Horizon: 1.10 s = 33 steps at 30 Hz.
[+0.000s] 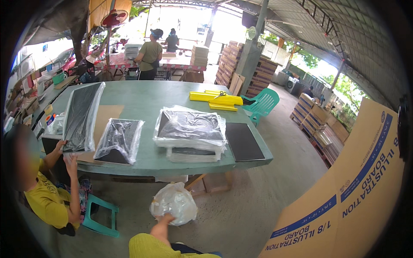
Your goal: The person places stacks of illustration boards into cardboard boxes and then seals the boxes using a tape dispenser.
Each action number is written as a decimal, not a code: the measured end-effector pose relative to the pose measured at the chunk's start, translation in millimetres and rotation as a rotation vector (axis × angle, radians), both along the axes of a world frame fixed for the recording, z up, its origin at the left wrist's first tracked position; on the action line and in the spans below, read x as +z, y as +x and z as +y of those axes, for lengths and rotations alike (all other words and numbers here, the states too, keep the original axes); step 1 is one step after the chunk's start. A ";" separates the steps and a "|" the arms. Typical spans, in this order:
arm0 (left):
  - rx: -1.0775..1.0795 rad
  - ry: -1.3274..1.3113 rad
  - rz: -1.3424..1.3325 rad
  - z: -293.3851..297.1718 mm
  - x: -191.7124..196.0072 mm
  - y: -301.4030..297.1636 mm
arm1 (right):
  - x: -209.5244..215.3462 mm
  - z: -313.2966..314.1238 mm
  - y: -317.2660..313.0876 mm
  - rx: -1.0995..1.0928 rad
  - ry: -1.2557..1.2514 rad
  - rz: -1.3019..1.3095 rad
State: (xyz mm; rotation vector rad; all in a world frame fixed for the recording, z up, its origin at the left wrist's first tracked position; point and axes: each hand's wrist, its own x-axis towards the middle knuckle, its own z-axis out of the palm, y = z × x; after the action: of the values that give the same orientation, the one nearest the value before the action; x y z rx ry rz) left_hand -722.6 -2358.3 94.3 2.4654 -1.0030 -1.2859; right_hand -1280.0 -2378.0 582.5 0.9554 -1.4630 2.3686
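My left hand (168, 219) reaches down below the table's near edge. Its fingers close on the near side of a clear plastic bag (174, 200), which looks puffed up and stuffed with crumpled film. My right hand is out of view. Above the bag stands a green table (189, 168). It bears a stack of black boards in clear plastic wrap (191, 127), a single wrapped black board (119, 139) to the left and a bare black board (244, 142) at the right.
At left a co-worker in yellow (51, 198) holds up a wrapped board (81, 116), near a green stool (101, 215). A large brown cardboard sheet (340, 223) fills the right. Yellow rolls (215, 99) with scissors lie at the table's far edge, by a green chair (262, 103).
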 end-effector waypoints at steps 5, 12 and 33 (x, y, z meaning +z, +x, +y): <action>-0.352 -0.433 0.131 -323.4 77.5 -185.3 | -24.3 -190.0 -82.8 0.021 0.051 0.011; -0.161 -0.393 0.232 -525.8 101.7 -287.4 | 33.2 -449.7 -199.5 0.044 0.133 0.163; 0.177 -0.037 0.357 -994.5 82.0 -493.5 | 102.3 -1115.4 -488.9 0.328 0.397 0.259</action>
State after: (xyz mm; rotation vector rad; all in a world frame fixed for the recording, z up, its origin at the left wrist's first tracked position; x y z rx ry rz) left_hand -1216.1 -3352.8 176.3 2.1343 -0.6958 -1.5550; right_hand -1768.9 -3493.5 684.8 1.6421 -1.8196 2.0745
